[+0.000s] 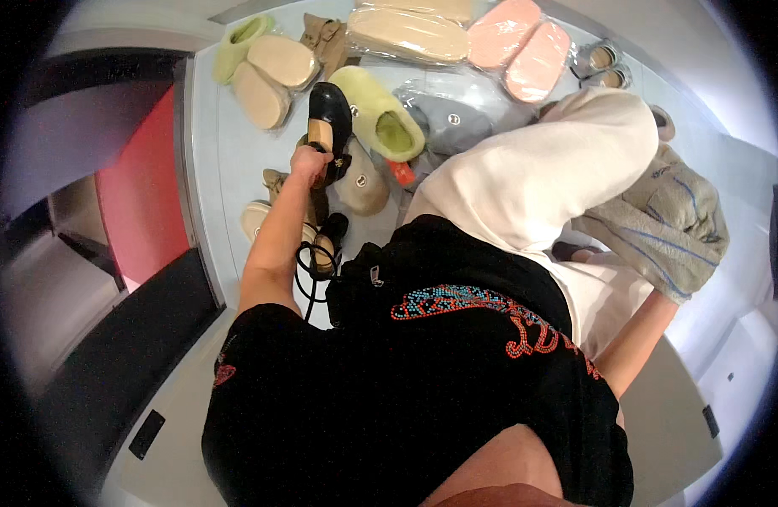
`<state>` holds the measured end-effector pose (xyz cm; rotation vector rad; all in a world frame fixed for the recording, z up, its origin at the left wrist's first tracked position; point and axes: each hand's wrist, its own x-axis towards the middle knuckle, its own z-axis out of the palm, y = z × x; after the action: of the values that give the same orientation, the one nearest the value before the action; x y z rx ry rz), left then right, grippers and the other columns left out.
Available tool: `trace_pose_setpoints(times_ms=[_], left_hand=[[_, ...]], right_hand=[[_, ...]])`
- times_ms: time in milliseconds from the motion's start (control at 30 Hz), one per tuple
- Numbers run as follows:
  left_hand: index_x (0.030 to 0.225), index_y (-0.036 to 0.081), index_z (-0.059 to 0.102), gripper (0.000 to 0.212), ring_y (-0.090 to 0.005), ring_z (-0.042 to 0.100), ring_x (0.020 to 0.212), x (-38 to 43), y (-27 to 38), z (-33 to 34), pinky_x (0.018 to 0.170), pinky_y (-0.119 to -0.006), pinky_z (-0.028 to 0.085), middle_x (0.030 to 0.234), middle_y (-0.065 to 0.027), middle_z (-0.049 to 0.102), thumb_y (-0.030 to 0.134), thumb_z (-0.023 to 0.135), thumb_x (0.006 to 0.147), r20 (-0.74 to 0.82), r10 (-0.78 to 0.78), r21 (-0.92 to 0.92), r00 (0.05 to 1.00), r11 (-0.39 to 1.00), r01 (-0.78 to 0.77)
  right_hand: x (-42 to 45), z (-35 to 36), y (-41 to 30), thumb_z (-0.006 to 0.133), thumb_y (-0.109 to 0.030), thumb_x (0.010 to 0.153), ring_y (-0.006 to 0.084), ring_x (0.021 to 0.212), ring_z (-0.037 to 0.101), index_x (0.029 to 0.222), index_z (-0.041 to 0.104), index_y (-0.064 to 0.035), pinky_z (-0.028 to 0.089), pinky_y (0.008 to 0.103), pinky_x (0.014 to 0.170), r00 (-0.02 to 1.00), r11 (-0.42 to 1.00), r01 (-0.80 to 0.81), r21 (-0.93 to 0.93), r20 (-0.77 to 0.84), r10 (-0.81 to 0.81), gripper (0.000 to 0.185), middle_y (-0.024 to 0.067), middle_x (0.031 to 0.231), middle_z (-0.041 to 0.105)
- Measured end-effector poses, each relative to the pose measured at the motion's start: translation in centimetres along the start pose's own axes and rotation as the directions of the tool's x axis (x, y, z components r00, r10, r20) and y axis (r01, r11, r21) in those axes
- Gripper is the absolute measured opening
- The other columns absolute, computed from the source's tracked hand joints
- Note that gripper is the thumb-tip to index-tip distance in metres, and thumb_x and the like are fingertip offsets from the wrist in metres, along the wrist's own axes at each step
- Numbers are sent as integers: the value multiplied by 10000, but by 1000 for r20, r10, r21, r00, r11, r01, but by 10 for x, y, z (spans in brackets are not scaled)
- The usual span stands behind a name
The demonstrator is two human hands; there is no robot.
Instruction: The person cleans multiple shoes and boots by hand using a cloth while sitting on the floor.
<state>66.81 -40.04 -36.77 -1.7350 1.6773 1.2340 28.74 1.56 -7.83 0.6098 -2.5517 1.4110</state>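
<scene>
On the left, my left hand [311,165] grips a glossy black strapped shoe [331,104] by its heel end, toe pointing away from me. The shoe has a tan insole and a small gold-coloured ornament near its strap. Beside it lie a lime-green plush slipper [377,114] and a taupe slipper [362,180]. Another black shoe [331,244] with a tan insole rests below my left forearm. At the right, a grey towel [664,222] with blue stripes covers my right hand, so its fingers are hidden; only the forearm shows.
Plastic-wrapped cream slippers [408,35], pink slippers [506,35] and a grey slipper [455,120] lie farther away on the pale floor [205,146]. Brown shoes [324,41] and grey shoes [601,60] stand near the far wall. A black cord [310,282] loops near my waist.
</scene>
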Motion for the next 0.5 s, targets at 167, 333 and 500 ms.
trace_pose_setpoints(times_ms=[167,333,500], left_hand=[[836,-44,595,442,-249,591,685,17,-25,13,628,-329,455,755,-133,619,278,732,567,-160,144,-174,976,970,-172],[882,-6,621,440,-333,567,867,0,-23,25,769,-371,434,890,-201,601,340,673,616,-237,256,286,937,940,-185],[847,-44,594,242,-175,539,667,0,9,-26,609,-325,419,781,-94,599,190,557,796,-301,104,-732,948,612,-300]], right_hand=[[0,-2,-5,645,-118,723,166,961,501,1103,468,12,407,284,858,995,999,-18,-51,101,23,439,82,1057,524],[1,-9,6,660,-164,708,182,1013,480,1144,441,-7,374,288,900,996,948,44,-314,89,-16,513,85,1118,497],[-2,-1,-2,682,-180,674,183,1018,475,1154,430,-11,369,286,905,1000,978,10,-207,22,-5,568,86,1124,491]])
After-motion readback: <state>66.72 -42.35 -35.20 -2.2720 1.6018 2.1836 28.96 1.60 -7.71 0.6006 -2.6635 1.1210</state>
